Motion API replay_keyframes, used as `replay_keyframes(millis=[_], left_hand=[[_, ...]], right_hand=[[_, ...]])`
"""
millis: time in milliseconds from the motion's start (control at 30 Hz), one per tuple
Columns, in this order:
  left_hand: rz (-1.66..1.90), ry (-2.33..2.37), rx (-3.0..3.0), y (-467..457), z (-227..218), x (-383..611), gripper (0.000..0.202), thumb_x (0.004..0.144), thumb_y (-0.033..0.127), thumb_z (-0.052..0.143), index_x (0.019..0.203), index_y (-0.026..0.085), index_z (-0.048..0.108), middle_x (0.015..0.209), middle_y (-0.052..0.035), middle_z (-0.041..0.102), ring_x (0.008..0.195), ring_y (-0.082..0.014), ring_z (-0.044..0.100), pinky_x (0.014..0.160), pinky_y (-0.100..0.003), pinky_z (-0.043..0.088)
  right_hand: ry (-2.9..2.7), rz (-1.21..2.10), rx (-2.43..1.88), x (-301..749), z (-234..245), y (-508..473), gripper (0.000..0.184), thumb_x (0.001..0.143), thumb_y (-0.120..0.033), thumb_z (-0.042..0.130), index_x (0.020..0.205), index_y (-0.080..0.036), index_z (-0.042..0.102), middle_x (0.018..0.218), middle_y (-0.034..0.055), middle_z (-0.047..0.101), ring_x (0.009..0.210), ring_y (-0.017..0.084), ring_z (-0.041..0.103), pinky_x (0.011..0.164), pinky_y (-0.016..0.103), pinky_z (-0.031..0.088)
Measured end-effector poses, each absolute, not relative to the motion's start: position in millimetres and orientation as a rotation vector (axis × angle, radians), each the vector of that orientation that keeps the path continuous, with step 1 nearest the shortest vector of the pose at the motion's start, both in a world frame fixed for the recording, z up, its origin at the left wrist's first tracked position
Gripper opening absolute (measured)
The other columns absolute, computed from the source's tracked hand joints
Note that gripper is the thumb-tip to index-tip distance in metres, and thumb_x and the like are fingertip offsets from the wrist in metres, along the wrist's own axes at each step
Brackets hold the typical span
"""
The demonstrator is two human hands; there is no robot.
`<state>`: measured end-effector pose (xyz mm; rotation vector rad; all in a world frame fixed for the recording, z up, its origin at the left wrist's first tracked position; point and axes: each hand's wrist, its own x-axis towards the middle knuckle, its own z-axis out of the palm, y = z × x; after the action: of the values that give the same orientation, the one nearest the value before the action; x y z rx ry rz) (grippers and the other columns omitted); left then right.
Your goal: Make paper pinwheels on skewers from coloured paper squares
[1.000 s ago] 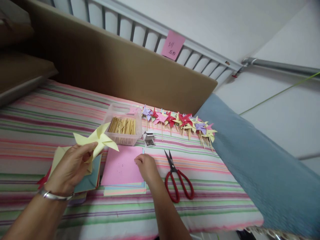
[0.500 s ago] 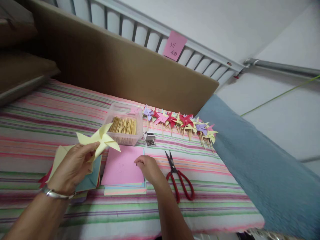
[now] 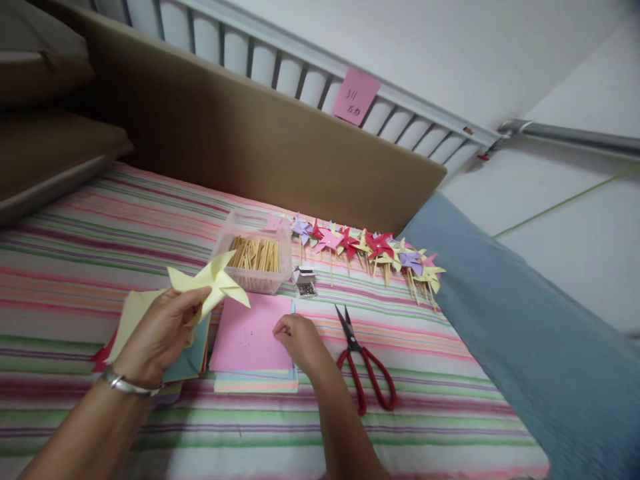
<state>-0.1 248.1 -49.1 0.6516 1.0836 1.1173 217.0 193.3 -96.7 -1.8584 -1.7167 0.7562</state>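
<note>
Gripping left hand (image 3: 161,327) partly hides pinwheel (image 3: 217,281).

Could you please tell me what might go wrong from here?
The yellow paper pinwheel could spring open or crease if the left hand loosens or squeezes. The red-handled scissors lie slightly open beside the right forearm, so a sideways sweep might catch them. The small open box beyond the right hand could be knocked, spilling its tiny pieces.
</note>
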Motion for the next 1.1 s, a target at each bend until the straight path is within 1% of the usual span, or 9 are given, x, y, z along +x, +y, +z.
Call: replay_keyframes(millis=[133, 233, 433, 600, 700, 767, 833, 967, 1100], left_hand=[[1.110, 1.058, 0.602, 246.8, -49.0, 3.5, 0.021, 0.053, 0.022, 0.078, 0.068, 0.013, 0.066, 0.060, -0.0009, 0.067, 0.055, -0.0135, 0.057, 0.049, -0.020, 0.040], [1.119, 1.033, 0.637, 248.6, -53.4, 4.5, 0.024, 0.054, 0.022, 0.077, 0.072, 0.010, 0.067, 0.063, -0.0032, 0.068, 0.061, -0.0139, 0.059, 0.055, -0.020, 0.042], [1.112, 1.023, 0.700, 248.8, -62.2, 6.8, 0.031, 0.058, 0.026, 0.077, 0.082, 0.009, 0.068, 0.077, -0.0067, 0.071, 0.070, -0.0149, 0.060, 0.063, -0.022, 0.043], [1.123, 1.013, 0.709, 243.6, -66.9, 14.0, 0.032, 0.056, 0.027, 0.079, 0.081, 0.010, 0.068, 0.075, -0.0056, 0.070, 0.068, -0.0150, 0.059, 0.064, -0.023, 0.043], [1.106, 0.997, 0.729, 237.8, -68.6, 22.6, 0.031, 0.057, 0.026, 0.078, 0.083, 0.011, 0.068, 0.075, -0.0046, 0.070, 0.066, -0.0142, 0.058, 0.063, -0.022, 0.042], [1.072, 0.972, 0.757, 232.8, -69.4, 29.7, 0.028, 0.060, 0.026, 0.077, 0.083, 0.012, 0.069, 0.074, -0.0038, 0.069, 0.065, -0.0134, 0.058, 0.061, -0.022, 0.042], [1.032, 0.952, 0.774, 227.7, -69.7, 36.8, 0.024, 0.062, 0.026, 0.076, 0.082, 0.013, 0.069, 0.071, -0.0026, 0.069, 0.062, -0.0125, 0.056, 0.059, -0.021, 0.041], [1.009, 0.918, 0.814, 219.8, -68.1, 47.2, 0.018, 0.063, 0.026, 0.075, 0.077, 0.015, 0.071, 0.062, 0.0000, 0.066, 0.055, -0.0110, 0.051, 0.052, -0.020, 0.037], [1.006, 0.925, 0.847, 217.5, -65.7, 50.9, 0.015, 0.062, 0.025, 0.076, 0.074, 0.016, 0.072, 0.059, 0.0009, 0.065, 0.054, -0.0110, 0.050, 0.052, -0.020, 0.037]], right_hand=[[-1.736, 0.683, -1.857, 210.7, -95.4, 193.3, 0.018, 0.067, -0.005, 0.051, 0.060, -0.019, 0.060, 0.066, 0.0004, 0.058, 0.065, 0.015, 0.055, 0.060, 0.024, 0.036], [-1.727, 0.624, -1.863, 208.4, -93.9, 194.8, 0.020, 0.066, -0.003, 0.049, 0.057, -0.019, 0.056, 0.065, 0.0010, 0.056, 0.064, 0.016, 0.053, 0.060, 0.025, 0.035], [-1.591, 0.499, -1.774, 208.8, -75.4, 192.9, 0.016, 0.076, -0.010, 0.046, 0.067, -0.020, 0.054, 0.072, 0.0011, 0.056, 0.071, 0.018, 0.053, 0.066, 0.027, 0.039], [-1.454, 0.545, -1.488, 201.4, -51.3, 184.7, 0.011, 0.080, -0.016, 0.050, 0.074, -0.021, 0.057, 0.074, -0.0004, 0.057, 0.072, 0.016, 0.054, 0.068, 0.027, 0.042], [-1.463, 0.523, -1.403, 195.0, -45.2, 181.1, 0.010, 0.080, -0.016, 0.053, 0.074, -0.021, 0.059, 0.093, 0.0034, 0.061, 0.097, 0.019, 0.054, 0.087, 0.032, 0.040], [-1.455, 0.538, -1.401, 190.8, -46.1, 179.6, 0.011, 0.078, -0.015, 0.056, 0.073, -0.022, 0.062, 0.118, 0.0053, 0.056, 0.120, 0.021, 0.042, 0.102, 0.037, 0.030], [-1.443, 0.591, -1.418, 186.7, -49.6, 178.3, 0.011, 0.077, -0.014, 0.058, 0.072, -0.022, 0.063, 0.138, 0.0034, 0.042, 0.133, 0.021, 0.028, 0.108, 0.040, 0.020], [-1.454, 0.659, -1.435, 180.4, -56.3, 175.6, 0.011, 0.077, -0.015, 0.058, 0.074, -0.023, 0.065, 0.148, 0.0002, 0.027, 0.138, 0.021, 0.016, 0.110, 0.040, 0.016], [-1.451, 0.653, -1.445, 178.0, -57.8, 175.2, 0.011, 0.079, -0.017, 0.058, 0.075, -0.023, 0.066, 0.149, 0.0001, 0.026, 0.139, 0.021, 0.015, 0.110, 0.042, 0.016]])
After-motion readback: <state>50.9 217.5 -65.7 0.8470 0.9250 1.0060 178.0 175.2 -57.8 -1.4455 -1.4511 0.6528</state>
